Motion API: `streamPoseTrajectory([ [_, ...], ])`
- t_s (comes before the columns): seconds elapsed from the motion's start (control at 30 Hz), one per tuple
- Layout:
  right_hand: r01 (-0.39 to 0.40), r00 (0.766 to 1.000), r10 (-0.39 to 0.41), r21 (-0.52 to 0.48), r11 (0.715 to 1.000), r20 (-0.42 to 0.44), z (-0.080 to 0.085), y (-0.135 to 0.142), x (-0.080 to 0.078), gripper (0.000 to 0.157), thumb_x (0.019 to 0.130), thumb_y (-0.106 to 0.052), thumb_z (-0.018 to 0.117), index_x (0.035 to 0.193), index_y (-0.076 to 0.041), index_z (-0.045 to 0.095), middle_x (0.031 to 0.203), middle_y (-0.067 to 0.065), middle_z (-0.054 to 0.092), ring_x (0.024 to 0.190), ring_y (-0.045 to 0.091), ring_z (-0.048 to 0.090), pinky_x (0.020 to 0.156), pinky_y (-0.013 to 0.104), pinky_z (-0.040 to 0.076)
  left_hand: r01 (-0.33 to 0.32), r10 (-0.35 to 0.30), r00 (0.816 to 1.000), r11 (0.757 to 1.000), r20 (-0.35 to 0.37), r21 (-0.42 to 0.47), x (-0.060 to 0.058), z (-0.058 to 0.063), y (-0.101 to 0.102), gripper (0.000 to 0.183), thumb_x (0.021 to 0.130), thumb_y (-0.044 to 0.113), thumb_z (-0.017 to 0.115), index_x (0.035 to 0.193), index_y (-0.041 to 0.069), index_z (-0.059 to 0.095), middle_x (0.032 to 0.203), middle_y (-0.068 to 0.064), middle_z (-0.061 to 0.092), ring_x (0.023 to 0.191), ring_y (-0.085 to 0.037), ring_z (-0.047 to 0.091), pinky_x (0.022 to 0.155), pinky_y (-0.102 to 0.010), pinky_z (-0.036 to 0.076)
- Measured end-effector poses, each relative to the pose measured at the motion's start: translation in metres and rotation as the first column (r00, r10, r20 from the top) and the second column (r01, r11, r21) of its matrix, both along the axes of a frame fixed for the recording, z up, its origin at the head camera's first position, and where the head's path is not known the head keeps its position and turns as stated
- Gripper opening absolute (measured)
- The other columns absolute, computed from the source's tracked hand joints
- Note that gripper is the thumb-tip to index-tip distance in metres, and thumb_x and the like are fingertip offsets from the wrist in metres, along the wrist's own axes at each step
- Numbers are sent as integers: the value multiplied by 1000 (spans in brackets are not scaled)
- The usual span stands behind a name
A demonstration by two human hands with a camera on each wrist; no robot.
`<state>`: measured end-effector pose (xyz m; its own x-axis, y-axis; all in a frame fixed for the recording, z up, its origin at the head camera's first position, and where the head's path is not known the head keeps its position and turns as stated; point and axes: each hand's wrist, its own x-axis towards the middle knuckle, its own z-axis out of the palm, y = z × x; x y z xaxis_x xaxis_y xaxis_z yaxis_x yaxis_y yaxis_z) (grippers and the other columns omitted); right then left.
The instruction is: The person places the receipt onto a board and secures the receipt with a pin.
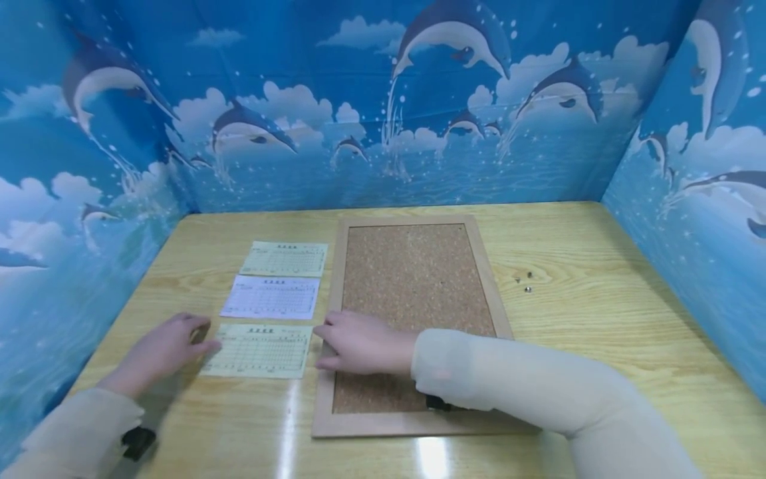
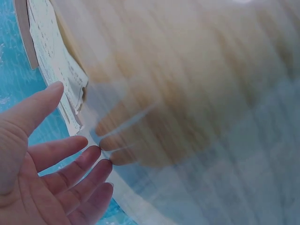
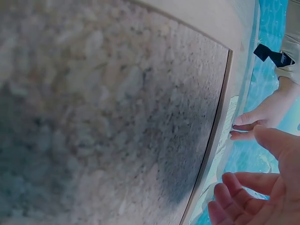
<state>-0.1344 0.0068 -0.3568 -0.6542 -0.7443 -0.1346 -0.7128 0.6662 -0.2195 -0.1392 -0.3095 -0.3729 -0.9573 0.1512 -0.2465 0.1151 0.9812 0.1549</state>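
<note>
A pale green printed slip lies on the table, nearest the person in a column of three. My left hand is at its left edge, thumb and fingers apart; the left wrist view shows this hand with loosely bent fingers and nothing in its grasp. Over the left frame of a cork board, my right hand reaches to the slip's right edge. In the right wrist view, that hand has thumb and fingers spread. Whether either hand touches the paper is hard to tell.
Above the near slip lie a pale violet slip and another green slip. Right of the board are a few small metallic pieces, too small to identify. Dolphin-print curtains border the wooden table.
</note>
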Motion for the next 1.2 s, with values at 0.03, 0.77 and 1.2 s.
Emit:
streamPoseTrajectory([
  [0.03,2,1000,-2,9,1000,-2,-1,-1,-1,54,88,-47,60,129,-12,56,112,2,59,95,11,55,78,24,47,0,0,1000,1000,3,2,-1,0,0,67,81,41,68,119,-13,53,117,-38,48,105,-52,47,84,-62,39],
  [0.77,-7,999,3,79,997,49,-8,-10,-1,55,86,-48,62,126,-10,58,93,-1,56,70,6,46,58,19,40,-58,51,998,985,48,163,-18,-8,-3,6,84,10,65,83,4,63,79,-6,61,74,-21,56,68,-43,46],
  [1.2,-21,998,16,74,997,65,-6,-11,-1,58,85,-50,62,125,-9,58,86,-4,51,68,6,46,56,19,39,-79,68,996,975,62,206,-17,-6,-7,22,86,19,65,94,-1,62,82,-7,60,75,-21,55,65,-40,45],
])
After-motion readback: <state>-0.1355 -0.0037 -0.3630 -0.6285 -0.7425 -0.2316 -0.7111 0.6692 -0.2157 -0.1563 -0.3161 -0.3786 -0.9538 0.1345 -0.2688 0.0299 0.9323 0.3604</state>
